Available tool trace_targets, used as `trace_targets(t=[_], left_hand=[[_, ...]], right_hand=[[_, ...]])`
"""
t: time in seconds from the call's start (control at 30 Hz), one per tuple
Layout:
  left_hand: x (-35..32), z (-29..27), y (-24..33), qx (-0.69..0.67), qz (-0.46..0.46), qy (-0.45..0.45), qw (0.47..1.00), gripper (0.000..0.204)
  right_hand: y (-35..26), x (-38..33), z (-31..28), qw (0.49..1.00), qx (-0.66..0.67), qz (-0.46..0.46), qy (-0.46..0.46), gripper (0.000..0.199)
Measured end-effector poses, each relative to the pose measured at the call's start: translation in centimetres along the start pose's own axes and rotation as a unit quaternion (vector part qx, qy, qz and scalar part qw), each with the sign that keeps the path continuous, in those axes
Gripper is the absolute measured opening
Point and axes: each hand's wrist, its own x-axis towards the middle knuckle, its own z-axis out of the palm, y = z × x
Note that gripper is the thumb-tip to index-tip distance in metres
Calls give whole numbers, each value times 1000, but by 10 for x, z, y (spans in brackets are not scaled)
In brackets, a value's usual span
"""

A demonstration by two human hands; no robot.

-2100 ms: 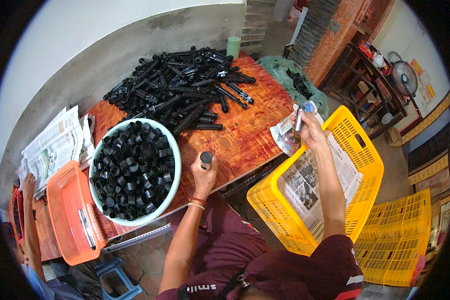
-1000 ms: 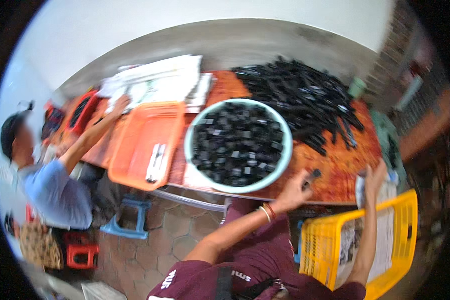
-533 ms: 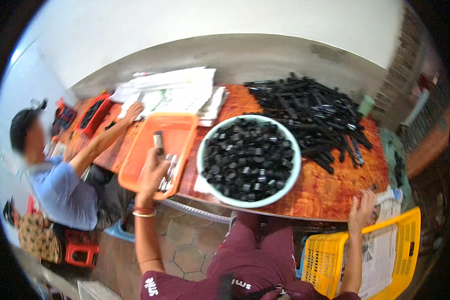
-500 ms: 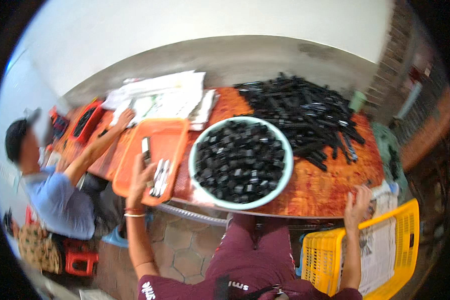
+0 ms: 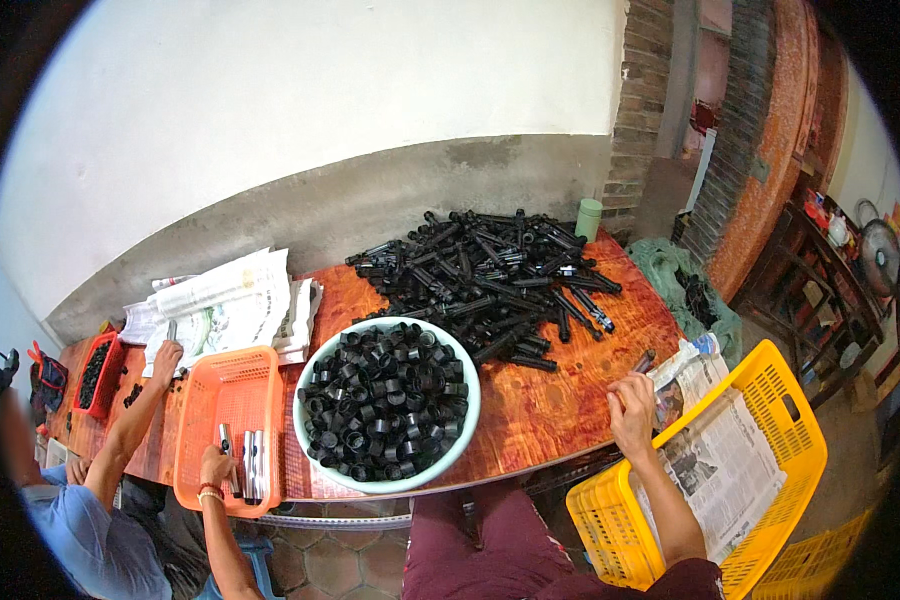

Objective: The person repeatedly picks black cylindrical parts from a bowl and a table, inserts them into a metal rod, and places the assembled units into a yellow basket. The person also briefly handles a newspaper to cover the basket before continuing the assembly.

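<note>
My left hand (image 5: pixel 217 466) reaches into the orange basket (image 5: pixel 185 400), its fingers closed around a silver tube (image 5: pixel 225 436) with a dark mark. Beside that tube lie several more silver tubes (image 5: pixel 258 462). At the right front edge of the table, my right hand (image 5: pixel 632 405) has curled fingers, close to a newspaper-lined yellow basket (image 5: pixel 792 480). A short dark cylinder (image 5: pixel 646 360) shows just past those fingers; whether they grip it is unclear. Between my hands stands a pale green basin (image 5: pixel 473 425) heaped with short black rings (image 5: pixel 385 395).
Black tubes (image 5: pixel 490 270) are piled at the back of the reddish table (image 5: pixel 560 410), near a green cup (image 5: pixel 589 218). Newspapers (image 5: pixel 230 300) lie back left. A co-worker's hand (image 5: pixel 168 360) is by them, near a red bin (image 5: pixel 98 375). A green sack (image 5: pixel 660 265) hangs right.
My left hand, earlier raised over the orange basket with a tube, has lowered to the tubes inside it. My view has turned rightward. My right hand stays beside the yellow basket.
</note>
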Motion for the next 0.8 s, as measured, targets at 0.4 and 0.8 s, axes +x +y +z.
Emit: trace_targets(t=[0.4, 0.8], left_hand=[[102, 11, -94, 182, 155, -5, 971, 28], [37, 19, -8, 192, 148, 91, 966, 25]], right_hand=[[10, -2, 5, 999, 47, 1, 17, 10], [194, -115, -170, 940, -148, 283, -121, 20]])
